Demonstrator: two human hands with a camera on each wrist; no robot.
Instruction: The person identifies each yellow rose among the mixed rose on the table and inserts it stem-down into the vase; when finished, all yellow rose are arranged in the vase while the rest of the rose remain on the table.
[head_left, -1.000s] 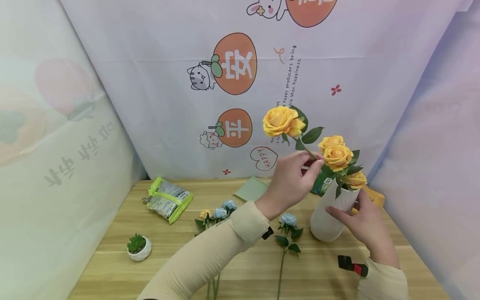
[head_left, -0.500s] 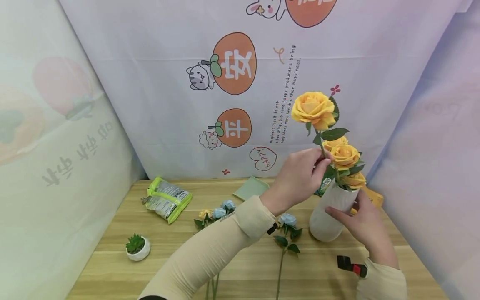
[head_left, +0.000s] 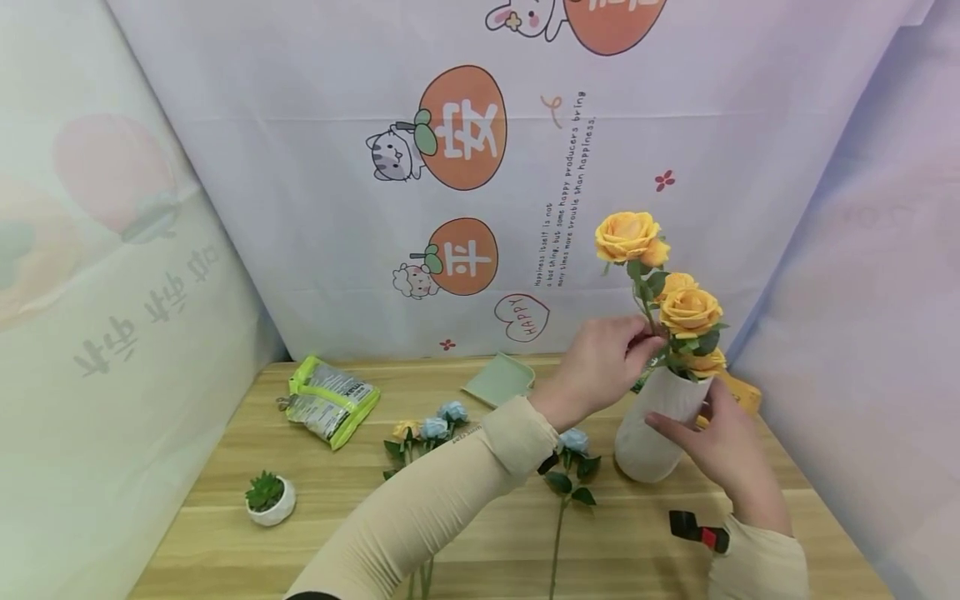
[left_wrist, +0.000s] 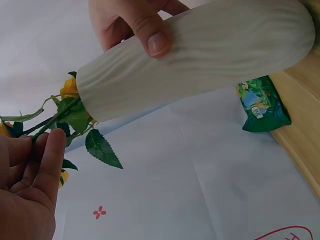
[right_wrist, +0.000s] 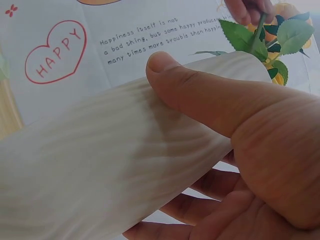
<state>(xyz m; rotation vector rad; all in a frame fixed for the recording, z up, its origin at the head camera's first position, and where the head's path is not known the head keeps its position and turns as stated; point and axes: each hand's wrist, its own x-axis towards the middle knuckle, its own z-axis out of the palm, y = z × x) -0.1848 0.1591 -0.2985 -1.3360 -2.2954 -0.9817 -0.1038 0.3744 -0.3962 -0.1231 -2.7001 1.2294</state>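
A white ridged vase (head_left: 656, 427) leans on the table with several yellow roses (head_left: 690, 313) at its mouth. My right hand (head_left: 731, 446) grips its upper part, thumb across the front, as the right wrist view also shows on the vase (right_wrist: 100, 150). Between the thumb and fingers of my left hand (head_left: 600, 362) is the stem of a taller yellow rose (head_left: 628, 237). In the left wrist view this stem (left_wrist: 65, 109) reaches the vase's mouth; whether its end is inside is hard to tell.
Blue roses (head_left: 573, 442) and a small yellow rose (head_left: 406, 430) lie at the middle. A potted succulent (head_left: 271, 498), a green-edged packet (head_left: 331, 402) and a pale green tray (head_left: 501, 380) stand to the left and back. Behind the vase are an orange packet (head_left: 742, 393) and a green packet (left_wrist: 263, 105).
My left hand has moved right, then slightly down, bringing the tall rose over to the vase and lower. My right hand keeps its grip on the vase.
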